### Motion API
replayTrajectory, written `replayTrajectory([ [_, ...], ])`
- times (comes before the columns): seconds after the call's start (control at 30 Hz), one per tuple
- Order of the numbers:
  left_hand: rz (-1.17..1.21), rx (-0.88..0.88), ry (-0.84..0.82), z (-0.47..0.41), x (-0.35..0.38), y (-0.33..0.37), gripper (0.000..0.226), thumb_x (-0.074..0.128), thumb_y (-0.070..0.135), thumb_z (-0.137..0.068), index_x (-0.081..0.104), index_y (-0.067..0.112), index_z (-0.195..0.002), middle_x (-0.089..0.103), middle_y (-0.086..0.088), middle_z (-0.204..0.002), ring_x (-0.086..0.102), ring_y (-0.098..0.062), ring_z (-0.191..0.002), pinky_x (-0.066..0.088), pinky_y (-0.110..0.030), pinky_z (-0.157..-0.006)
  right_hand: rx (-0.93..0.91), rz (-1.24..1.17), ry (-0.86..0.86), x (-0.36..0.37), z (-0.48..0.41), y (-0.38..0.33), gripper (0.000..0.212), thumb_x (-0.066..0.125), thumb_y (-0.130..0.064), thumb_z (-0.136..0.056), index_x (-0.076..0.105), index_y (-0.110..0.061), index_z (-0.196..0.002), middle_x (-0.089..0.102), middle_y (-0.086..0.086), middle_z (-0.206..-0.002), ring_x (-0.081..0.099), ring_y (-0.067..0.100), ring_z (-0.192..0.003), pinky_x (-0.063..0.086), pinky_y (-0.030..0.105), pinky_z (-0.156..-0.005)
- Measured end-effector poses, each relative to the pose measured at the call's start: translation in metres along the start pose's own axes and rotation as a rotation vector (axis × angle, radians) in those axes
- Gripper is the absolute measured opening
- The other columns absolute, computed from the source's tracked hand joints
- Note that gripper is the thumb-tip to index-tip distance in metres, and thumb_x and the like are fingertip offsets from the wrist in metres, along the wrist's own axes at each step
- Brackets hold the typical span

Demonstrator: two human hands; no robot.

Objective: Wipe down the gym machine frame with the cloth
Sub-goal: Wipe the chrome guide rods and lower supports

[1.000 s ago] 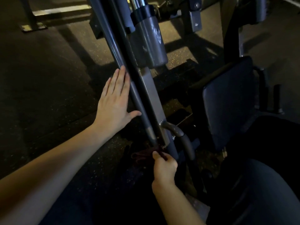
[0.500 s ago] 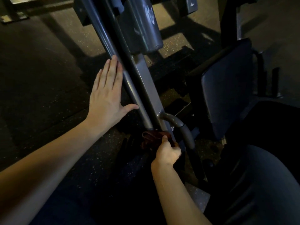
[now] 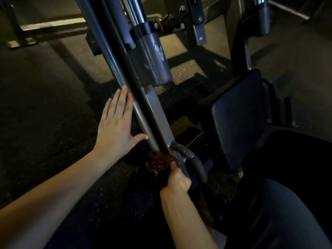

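Observation:
The grey metal frame bar point(image 3: 158, 115) of the gym machine slants from top centre down to the middle of the view. My right hand point(image 3: 177, 182) is shut on a dark red cloth point(image 3: 159, 163) and presses it against the bar's lower end, just left of a curved grey handle point(image 3: 193, 160). My left hand point(image 3: 116, 128) lies flat with fingers spread along the bar's left side, thumb touching the tube. Part of the cloth is hidden in shadow.
A dark padded seat point(image 3: 239, 119) stands to the right of the bar. A thick grey cylinder point(image 3: 152, 62) hangs on a chrome rod above. Dark speckled rubber floor point(image 3: 45, 105) spreads to the left. My leg point(image 3: 287, 212) fills the lower right.
My right hand has slid the cloth up the lower end of the bar, close beside the curved handle. My left hand stays flat against the bar. The camera shifted.

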State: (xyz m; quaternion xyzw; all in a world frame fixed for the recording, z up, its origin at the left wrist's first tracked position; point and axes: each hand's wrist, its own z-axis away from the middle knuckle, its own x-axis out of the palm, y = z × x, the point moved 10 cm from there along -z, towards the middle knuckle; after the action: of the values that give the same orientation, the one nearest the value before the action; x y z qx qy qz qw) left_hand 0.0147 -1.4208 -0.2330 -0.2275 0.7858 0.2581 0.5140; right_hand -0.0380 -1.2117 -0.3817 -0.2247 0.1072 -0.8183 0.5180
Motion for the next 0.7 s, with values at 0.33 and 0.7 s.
replayTrajectory([
  [0.33,-0.027,0.019,0.080,-0.007,-0.019,-0.006,0.096,0.085,0.039,-0.076,0.039,0.005,-0.154,0.031,-0.013,-0.163,0.026,-0.028,-0.152,0.020,-0.049,-0.126,-0.296,0.322,-0.400,0.113,0.052,-0.046,0.009,0.072,-0.008,-0.092,0.073,-0.006,-0.101,0.077,0.015,-0.090,0.075,0.032,-0.088,0.062,0.048,-0.081],
  [0.7,0.041,0.036,0.111,-0.013,-0.022,-0.016,0.077,0.075,0.046,-0.084,0.049,0.014,-0.149,0.039,-0.003,-0.157,0.031,-0.022,-0.149,0.021,-0.044,-0.126,-0.266,0.328,-0.600,0.171,0.097,-0.064,0.018,0.064,-0.002,-0.095,0.073,-0.002,-0.110,0.077,0.019,-0.098,0.076,0.033,-0.093,0.061,0.049,-0.089],
])
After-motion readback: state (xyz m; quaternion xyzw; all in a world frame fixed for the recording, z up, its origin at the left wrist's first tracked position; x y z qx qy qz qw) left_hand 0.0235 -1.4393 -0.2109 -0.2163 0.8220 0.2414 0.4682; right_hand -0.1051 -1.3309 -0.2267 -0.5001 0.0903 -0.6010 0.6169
